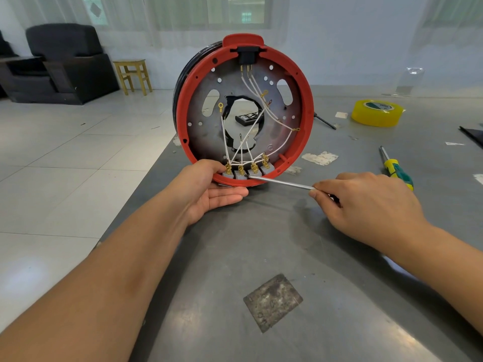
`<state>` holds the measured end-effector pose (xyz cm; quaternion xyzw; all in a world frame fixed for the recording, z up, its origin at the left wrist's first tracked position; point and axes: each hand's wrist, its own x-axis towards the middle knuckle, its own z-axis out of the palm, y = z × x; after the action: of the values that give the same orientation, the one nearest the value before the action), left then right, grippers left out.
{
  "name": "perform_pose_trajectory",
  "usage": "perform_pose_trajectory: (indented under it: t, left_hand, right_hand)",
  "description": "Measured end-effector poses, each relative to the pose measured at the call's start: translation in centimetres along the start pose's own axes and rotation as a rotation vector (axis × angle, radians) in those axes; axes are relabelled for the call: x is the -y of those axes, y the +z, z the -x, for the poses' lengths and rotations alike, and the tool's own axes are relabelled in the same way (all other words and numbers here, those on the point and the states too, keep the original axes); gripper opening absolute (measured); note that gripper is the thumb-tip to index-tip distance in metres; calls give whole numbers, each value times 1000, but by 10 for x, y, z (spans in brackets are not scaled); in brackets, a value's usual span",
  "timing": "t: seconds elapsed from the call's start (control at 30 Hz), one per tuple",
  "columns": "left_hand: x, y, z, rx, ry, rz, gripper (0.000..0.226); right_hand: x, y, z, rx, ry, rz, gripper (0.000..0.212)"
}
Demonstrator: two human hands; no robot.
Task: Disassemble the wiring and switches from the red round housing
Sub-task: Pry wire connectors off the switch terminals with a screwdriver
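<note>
Red housing [308, 121] gripped by left hand [209, 189]; right hand [366, 202] fingers pinch screwdriver [282, 182] at switches [245, 173]; no legible text

The right hand [366, 205] hides the handle of its metal shaft [283, 182].

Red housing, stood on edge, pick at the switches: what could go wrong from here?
1. The red housing stands on its rim, steadied only by the left hand at the bottom; a hard pry may tip or roll it.
2. The metal rod in the right hand bears on the grey switches; a slip could jab the left thumb beside them.
3. The thin white wires could tear off the brass terminals.
</note>
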<state>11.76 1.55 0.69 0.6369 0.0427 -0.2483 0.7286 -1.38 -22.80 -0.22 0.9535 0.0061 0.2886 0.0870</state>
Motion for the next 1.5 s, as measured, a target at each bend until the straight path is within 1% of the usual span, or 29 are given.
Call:
perform_pose_trajectory:
  t: [0.13, 0.3, 0.47, 0.63, 0.8, 0.97, 1.13, 1.27, 1.5]
  left_hand:
    - [-1, -2, 1, 21, -8, 9, 23]
    - [-1, -3, 0, 34, -18, 13, 21]
    - [-1, -5, -2, 36, -23, 26, 20]
    - [-1, -6, -2, 47, -24, 56, 28]
    - [-2, -7, -2, 50, -23, 114, 28]
    - [0, -5, -1, 82, -41, 255, 28]
    - [1, -1, -1, 91, -34, 335, 31]
    - [2, 1, -1, 87, -21, 377, 34]
    - [5, 2, -2, 100, -18, 382, 33]
  right_hand:
    - [-1, 2, 1, 30, -6, -19, 65]
    - [-2, 6, 3, 92, 0, -42, 55]
    - [3, 9, 7, 150, 72, -95, 49]
    - [7, 10, 7, 209, 122, -119, 48]
    - [13, 9, 8, 226, 147, -163, 47]
    - [14, 9, 8, 232, 154, -193, 44]
    - [14, 9, 9, 240, 173, -231, 42]
    - [15, 8, 8, 234, 178, -260, 41]
    - [16, 9, 7, 259, 187, -206, 48]
